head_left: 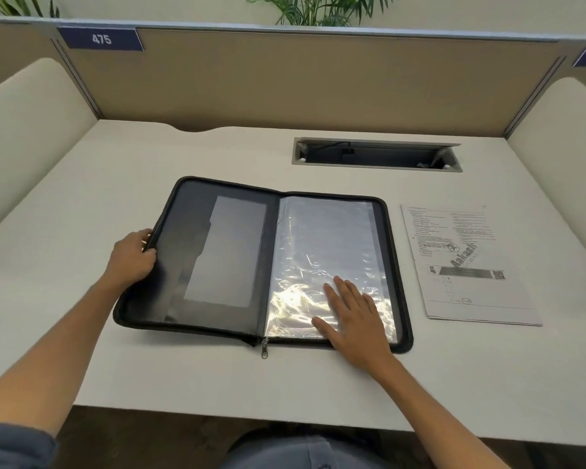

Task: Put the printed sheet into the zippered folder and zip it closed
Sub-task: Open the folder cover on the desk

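Note:
A black zippered folder (pixel 217 252) lies spread open on the white desk (pixel 82 231). Its left cover has a clear pocket, and its right half holds shiny plastic sleeves (pixel 322 238). The zipper pull (pixel 264 350) hangs at the front of the spine. My left hand (pixel 132 257) grips the outer edge of the left cover. My right hand (pixel 352 316) rests flat, fingers spread, on the plastic sleeves near the front. The printed sheet (pixel 464 265) lies flat on the desk just right of the folder, untouched.
A recessed cable tray (pixel 376 155) sits in the desk behind the folder. Tan partition walls (pixel 285 79) enclose the desk at the back, with cream panels on both sides. A sign reading 475 (pixel 100 38) is at the upper left.

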